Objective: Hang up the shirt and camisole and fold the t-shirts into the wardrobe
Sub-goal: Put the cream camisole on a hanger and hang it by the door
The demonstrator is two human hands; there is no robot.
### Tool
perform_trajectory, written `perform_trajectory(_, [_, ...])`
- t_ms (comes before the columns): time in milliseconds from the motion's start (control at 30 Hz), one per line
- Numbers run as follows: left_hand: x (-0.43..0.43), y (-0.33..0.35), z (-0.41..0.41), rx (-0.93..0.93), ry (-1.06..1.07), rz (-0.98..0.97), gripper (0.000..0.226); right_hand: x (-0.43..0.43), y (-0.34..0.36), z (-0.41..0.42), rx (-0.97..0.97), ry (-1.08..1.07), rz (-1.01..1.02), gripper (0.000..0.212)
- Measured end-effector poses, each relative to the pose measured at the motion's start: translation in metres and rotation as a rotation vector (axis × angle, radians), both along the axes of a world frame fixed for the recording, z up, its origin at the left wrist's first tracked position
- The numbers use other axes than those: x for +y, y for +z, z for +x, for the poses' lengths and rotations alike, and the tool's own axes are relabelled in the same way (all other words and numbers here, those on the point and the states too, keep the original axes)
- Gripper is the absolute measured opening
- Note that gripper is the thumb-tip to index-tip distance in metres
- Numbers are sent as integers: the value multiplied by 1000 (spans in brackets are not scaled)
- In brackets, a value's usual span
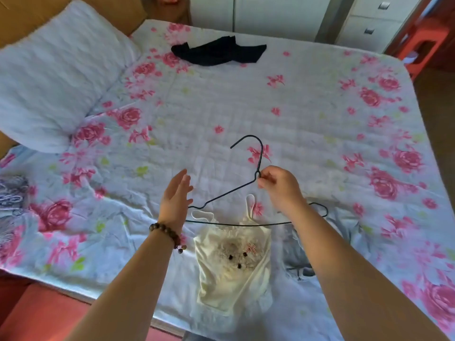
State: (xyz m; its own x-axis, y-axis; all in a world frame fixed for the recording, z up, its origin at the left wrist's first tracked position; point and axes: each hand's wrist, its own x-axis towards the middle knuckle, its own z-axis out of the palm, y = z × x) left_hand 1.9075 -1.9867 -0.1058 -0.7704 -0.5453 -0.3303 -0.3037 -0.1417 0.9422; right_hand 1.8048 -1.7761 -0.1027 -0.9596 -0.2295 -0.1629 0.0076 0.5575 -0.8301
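Bed (221, 107): black garment (216, 54) crumpled near far edge, unfolded. Camisole (231, 267) flat at near edge, not hung; straps possibly unthreaded. Hanger (260, 156) neck pinched by right hand (280, 185); left hand (174, 195) spread, empty.

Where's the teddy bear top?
In the head view the cream camisole lies bottom centre on the floral bedsheet, left of a grey garment, its top under the wire hanger pinched by the right hand.

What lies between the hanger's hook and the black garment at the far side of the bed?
Only bare floral bedsheet: the head view shows nothing else lying on the stretch from the hanger to the black garment.
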Motion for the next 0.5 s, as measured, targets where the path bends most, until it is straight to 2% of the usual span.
perform_trajectory(200, [-60,-15,-2,-21,31,56,38,-50,-15,-1,-66,46,11,16])
perform_trajectory(367, [-80,-49,-14,-89,70,175,38,-45,-42,-20,2,-81,158,15])
perform_trajectory(500, [-80,-107,-30,-197,54,269,32,-36,-77,-47,40,-157,218,15])
